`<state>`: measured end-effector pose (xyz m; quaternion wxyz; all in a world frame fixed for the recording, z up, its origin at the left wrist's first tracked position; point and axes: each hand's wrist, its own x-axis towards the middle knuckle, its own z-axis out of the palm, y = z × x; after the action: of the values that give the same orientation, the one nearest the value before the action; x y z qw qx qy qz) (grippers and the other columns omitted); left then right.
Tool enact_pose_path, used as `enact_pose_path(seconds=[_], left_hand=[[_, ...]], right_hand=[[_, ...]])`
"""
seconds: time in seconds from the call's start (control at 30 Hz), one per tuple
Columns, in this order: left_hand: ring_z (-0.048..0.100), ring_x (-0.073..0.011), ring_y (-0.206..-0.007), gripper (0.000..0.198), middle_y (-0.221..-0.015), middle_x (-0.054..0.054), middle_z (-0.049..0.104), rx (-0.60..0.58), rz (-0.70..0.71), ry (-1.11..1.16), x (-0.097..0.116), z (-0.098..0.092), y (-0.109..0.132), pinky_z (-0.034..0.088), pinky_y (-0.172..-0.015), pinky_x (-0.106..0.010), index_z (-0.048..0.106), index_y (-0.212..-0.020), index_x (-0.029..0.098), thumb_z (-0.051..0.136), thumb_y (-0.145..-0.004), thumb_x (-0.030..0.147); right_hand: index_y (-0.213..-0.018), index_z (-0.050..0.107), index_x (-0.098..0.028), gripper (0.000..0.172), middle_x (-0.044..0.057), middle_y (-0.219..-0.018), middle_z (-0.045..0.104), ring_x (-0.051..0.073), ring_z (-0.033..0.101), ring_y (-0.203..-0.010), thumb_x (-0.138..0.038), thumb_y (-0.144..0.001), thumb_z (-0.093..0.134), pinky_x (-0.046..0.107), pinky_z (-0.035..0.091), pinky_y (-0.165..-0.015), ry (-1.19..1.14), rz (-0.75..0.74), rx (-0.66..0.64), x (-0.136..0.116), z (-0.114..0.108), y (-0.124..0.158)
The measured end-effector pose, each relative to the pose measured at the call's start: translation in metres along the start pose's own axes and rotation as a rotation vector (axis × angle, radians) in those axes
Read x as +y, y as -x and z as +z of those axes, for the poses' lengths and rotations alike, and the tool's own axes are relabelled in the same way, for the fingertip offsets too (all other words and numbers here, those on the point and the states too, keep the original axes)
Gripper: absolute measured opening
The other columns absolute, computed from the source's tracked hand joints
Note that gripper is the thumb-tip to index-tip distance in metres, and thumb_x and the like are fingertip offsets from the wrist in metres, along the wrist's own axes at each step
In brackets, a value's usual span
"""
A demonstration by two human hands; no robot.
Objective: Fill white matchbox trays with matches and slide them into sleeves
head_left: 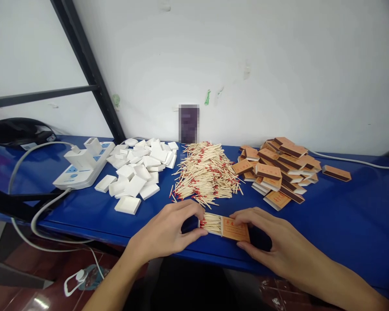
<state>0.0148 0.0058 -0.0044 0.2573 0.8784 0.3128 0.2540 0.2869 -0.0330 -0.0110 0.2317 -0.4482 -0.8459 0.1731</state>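
Observation:
Near the front edge of the blue table, a white matchbox tray (210,232) full of red-tipped matches (211,222) sits partly inside an orange matchbox sleeve (235,230). My left hand (171,226) pinches the tray's left end between thumb and fingers. The sleeve's right part is gripped by my right hand (266,235), thumb at the near edge and fingers at the far one. Just beyond my hands lies a heap of loose matches (207,172). White empty trays (142,166) are piled to its left, orange sleeves (278,166) to its right.
On the left stands a white power strip (84,166) with plugged-in adapters and grey cables, beside a black metal frame (90,65). A dark pixelated rectangle (188,124) is against the wall. One matchbox sleeve (337,172) lies apart. A plastic bottle (92,276) is on the floor.

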Motion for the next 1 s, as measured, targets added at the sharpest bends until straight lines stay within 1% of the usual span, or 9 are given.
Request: enact_pose_path(seconds=[0.17,0.33,0.5,0.63,0.73,0.83,1.0], left_hand=[[0.064,-0.0135,-0.103,0.01,-0.111,-0.001,0.067,0.046,0.065,0.054,0.001,0.0,0.0,0.047,-0.093,-0.024,0.058,-0.097,0.021,0.065,-0.093,0.028],[0.064,-0.0151,-0.103,0.02,-0.112,-0.002,0.067,0.007,0.053,0.035,0.0,0.002,0.003,0.049,-0.094,-0.026,0.06,-0.109,0.021,0.066,-0.092,0.029],[0.065,-0.0155,-0.104,0.026,-0.115,-0.003,0.067,-0.035,0.043,-0.006,-0.002,0.004,0.002,0.05,-0.094,-0.026,0.062,-0.118,0.022,0.065,-0.093,0.029],[0.065,-0.0164,-0.104,0.031,-0.117,-0.004,0.067,-0.037,0.049,-0.019,-0.003,0.005,0.002,0.051,-0.094,-0.027,0.063,-0.122,0.021,0.066,-0.092,0.03],[0.065,-0.0171,-0.104,0.033,-0.116,-0.005,0.067,-0.042,0.048,-0.031,-0.003,0.005,0.002,0.051,-0.093,-0.028,0.063,-0.122,0.021,0.067,-0.091,0.031],[0.065,-0.0181,-0.104,0.035,-0.115,-0.005,0.068,-0.054,0.044,-0.047,-0.002,0.004,0.001,0.052,-0.093,-0.03,0.064,-0.123,0.02,0.068,-0.09,0.031],[0.065,-0.0195,-0.102,0.037,-0.112,-0.006,0.069,-0.066,0.051,-0.051,-0.001,0.003,-0.001,0.052,-0.091,-0.032,0.063,-0.124,0.021,0.069,-0.089,0.032]], right_hand=[[-0.106,0.053,-0.026,0.02,0.005,-0.115,0.066,0.019,0.065,-0.103,-0.016,-0.089,0.057,0.033,0.056,-0.085,0.025,-0.101,0.035,-0.005,-0.006,-0.001],[-0.109,0.054,-0.026,0.023,0.005,-0.113,0.067,0.018,0.065,-0.101,-0.014,-0.089,0.056,0.031,0.057,-0.082,0.036,-0.139,0.022,-0.01,-0.012,-0.001],[-0.115,0.055,-0.026,0.029,0.007,-0.112,0.067,0.021,0.065,-0.098,-0.014,-0.089,0.055,0.036,0.057,-0.08,0.082,-0.113,-0.041,-0.008,-0.014,-0.002],[-0.117,0.056,-0.026,0.028,0.006,-0.108,0.067,0.021,0.066,-0.094,-0.019,-0.09,0.057,0.036,0.058,-0.078,0.082,-0.064,-0.084,-0.007,-0.017,-0.002],[-0.115,0.058,-0.027,0.026,0.005,-0.106,0.068,0.02,0.066,-0.093,-0.02,-0.09,0.057,0.034,0.058,-0.077,0.069,-0.049,-0.072,-0.008,-0.019,-0.002],[-0.111,0.061,-0.027,0.022,0.004,-0.106,0.068,0.02,0.066,-0.094,-0.02,-0.09,0.057,0.034,0.058,-0.078,0.043,-0.046,-0.088,-0.01,-0.02,-0.004],[-0.106,0.065,-0.027,0.019,0.005,-0.107,0.07,0.021,0.067,-0.095,-0.021,-0.089,0.059,0.036,0.058,-0.081,-0.013,-0.046,-0.096,-0.012,-0.019,-0.007]])
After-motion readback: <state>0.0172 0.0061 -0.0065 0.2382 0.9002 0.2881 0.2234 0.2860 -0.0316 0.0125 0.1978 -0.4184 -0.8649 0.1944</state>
